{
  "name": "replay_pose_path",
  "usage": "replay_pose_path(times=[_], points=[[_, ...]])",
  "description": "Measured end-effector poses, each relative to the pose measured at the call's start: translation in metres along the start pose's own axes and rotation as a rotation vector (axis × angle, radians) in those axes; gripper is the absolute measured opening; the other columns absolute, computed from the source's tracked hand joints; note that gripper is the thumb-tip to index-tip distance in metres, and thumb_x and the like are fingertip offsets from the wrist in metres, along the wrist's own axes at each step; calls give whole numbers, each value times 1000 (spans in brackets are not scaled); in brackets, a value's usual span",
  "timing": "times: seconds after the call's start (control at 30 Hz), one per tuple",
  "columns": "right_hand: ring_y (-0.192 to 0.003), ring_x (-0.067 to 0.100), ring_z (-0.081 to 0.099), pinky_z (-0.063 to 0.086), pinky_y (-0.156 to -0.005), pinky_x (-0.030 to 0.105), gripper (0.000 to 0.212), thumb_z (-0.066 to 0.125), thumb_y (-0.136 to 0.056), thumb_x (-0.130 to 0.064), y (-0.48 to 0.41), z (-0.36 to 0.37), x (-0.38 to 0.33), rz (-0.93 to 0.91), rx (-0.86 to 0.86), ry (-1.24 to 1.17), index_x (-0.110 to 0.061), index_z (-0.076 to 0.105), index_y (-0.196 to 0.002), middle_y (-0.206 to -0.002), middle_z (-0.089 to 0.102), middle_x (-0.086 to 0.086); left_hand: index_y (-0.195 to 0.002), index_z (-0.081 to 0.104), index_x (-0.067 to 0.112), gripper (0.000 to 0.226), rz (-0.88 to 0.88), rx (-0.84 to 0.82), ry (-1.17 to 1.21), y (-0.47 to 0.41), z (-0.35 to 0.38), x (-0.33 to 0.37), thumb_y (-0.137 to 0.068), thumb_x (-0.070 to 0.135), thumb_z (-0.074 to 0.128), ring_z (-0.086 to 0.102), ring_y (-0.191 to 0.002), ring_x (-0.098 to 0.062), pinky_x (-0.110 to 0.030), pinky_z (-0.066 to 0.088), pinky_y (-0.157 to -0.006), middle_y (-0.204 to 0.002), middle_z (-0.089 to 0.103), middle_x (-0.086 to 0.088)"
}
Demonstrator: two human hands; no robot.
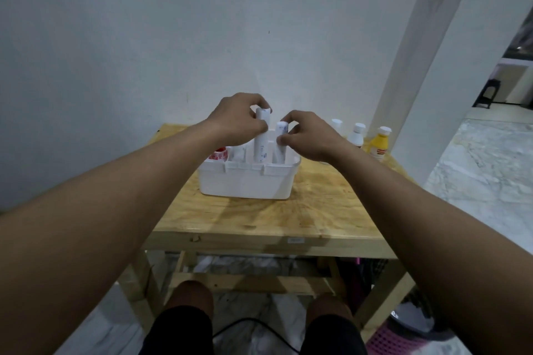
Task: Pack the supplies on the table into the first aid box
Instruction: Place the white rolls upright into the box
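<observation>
A white first aid box (245, 181) stands open on the wooden table (259, 216). My left hand (239, 118) grips the top of a tall white tube (261, 141) standing upright in the box. Beside it, my right hand (308, 135) pinches a second, shorter white tube (280, 147), also upright in the box. At the box's left end a red and white item (217, 154) and some white packaging (238, 154) lie inside.
Two white bottles (357, 134) and a yellow bottle (380, 143) stand on the table's far right, behind my right hand. A white wall lies close behind the table; a white pillar (418, 81) rises to the right. A pink basket (395, 340) sits on the floor.
</observation>
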State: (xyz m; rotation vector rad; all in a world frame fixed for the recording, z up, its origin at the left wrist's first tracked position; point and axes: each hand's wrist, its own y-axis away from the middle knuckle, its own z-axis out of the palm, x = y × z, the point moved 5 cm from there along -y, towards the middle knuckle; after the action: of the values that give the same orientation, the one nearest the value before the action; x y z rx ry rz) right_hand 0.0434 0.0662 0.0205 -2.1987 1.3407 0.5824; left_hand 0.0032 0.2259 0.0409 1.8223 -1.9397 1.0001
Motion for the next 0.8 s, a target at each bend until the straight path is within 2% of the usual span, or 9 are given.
replay_pose_path(times=[0.07, 0.17, 0.3, 0.4, 0.5, 0.6, 0.7, 0.8], points=[[-90, 20, 64, 47, -69, 31, 26, 68, -89, -23, 1, 1, 0, -4, -20, 27, -20, 65, -115, -100, 69, 2, -109, 69, 29, 28, -3, -42, -35, 1, 4, -1, -83, 21, 71, 63, -81, -13, -25, 42, -63, -88, 70, 2], [-93, 19, 65, 51, -73, 31, 26, 71, -85, -23, 0, 2, 0, 2, -51, 70, -20, 70, -111, -100, 70, 2, -105, 71, 30, 26, -10, -108, -90, 1, 7, -2, -80, 24, 78, 65, -88, -14, -24, 43, -64, -93, 70, 3], [-93, 19, 66, 55, -79, 35, 29, 72, -82, -21, 2, 1, -2, -14, -91, 126, -23, 70, -111, -103, 71, 3, -104, 76, 25, 27, -5, -164, -158, 1, 8, 0, -78, 26, 82, 58, -76, -3, -21, 39, -58, -91, 67, 7], [-95, 20, 64, 54, -79, 34, 31, 71, -84, -17, 4, 1, -5, -40, -118, 170, -25, 69, -114, -108, 68, 2, -103, 77, 24, 28, -16, -218, -187, 2, 10, 0, -77, 25, 84, 59, -75, -3, -22, 40, -57, -88, 67, 10], [-99, 19, 64, 53, -82, 32, 33, 70, -84, -17, 5, 3, -7, -43, -167, 212, -22, 72, -116, -114, 68, 2, -108, 77, 26, 31, -8, -264, -250, 2, 11, 1, -77, 27, 84, 64, -91, -13, -27, 50, -73, -99, 70, 6], [-100, 20, 64, 53, -82, 31, 31, 71, -84, -16, 7, 3, -7, -41, -196, 233, -21, 75, -113, -114, 71, 2, -111, 76, 28, 34, -16, -310, -311, 1, 14, -1, -77, 31, 83, 64, -103, -17, -35, 54, -89, -107, 71, 5], [-99, 20, 65, 53, -79, 29, 30, 70, -83, -15, 8, 3, -9, -47, -231, 236, -19, 77, -112, -113, 72, 2, -110, 77, 31, 32, -19, -345, -344, 2, 16, 0, -78, 30, 82, 64, -104, -17, -36, 54, -90, -106, 71, 6], [-98, 17, 64, 48, -70, 23, 30, 68, -83, -15, 10, 2, -9, -35, -256, 213, -19, 78, -111, -109, 73, -1, -109, 77, 32, 28, -26, -370, -356, 4, 17, 2, -81, 31, 80, 63, -102, -17, -31, 52, -84, -101, 69, 8]])
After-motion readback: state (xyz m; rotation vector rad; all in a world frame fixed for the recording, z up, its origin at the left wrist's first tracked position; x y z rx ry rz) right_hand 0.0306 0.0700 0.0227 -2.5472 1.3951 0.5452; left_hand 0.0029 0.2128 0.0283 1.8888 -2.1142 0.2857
